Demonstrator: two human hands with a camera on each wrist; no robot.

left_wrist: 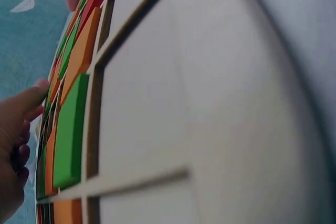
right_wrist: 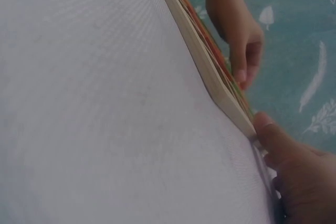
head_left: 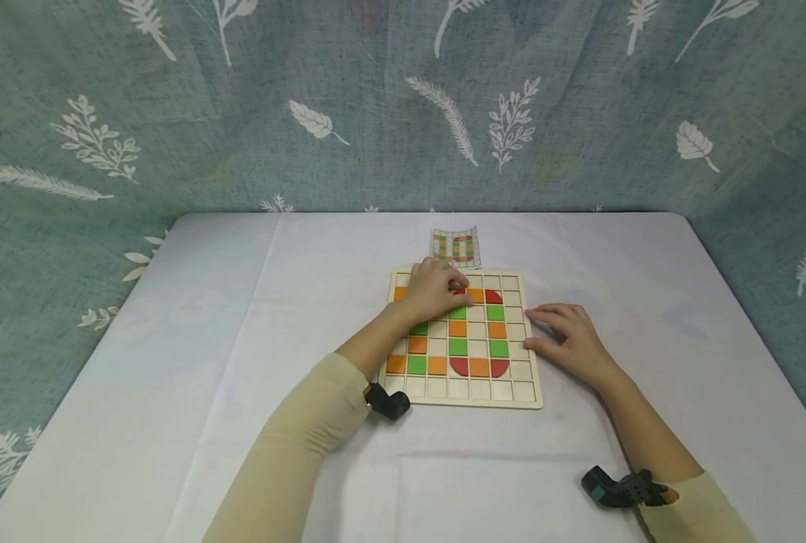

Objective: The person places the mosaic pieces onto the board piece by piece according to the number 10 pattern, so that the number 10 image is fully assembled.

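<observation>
A wooden grid board (head_left: 525, 400) lies on the table, its cells partly filled with orange squares, green squares and red rounded pieces. My left hand (head_left: 432, 290) reaches over the board's upper part. Its thumb and fingers pinch a red rounded piece (head_left: 458, 292) at a cell in the upper filled row, partly hidden by the fingers. Beside that piece is an orange square (head_left: 475, 296), then another red piece (head_left: 493, 296). At the board's right edge, my right hand (head_left: 568, 339) touches the rim with thumb and fingertips spread; the right wrist view shows its thumb (right_wrist: 268, 127) against the edge.
A small printed card (head_left: 455, 247) with a coloured grid pattern lies behind the board. White cloth (head_left: 240, 392) covers the table. A leaf-patterned curtain (head_left: 375, 173) hangs at the back. Each wrist wears a black camera.
</observation>
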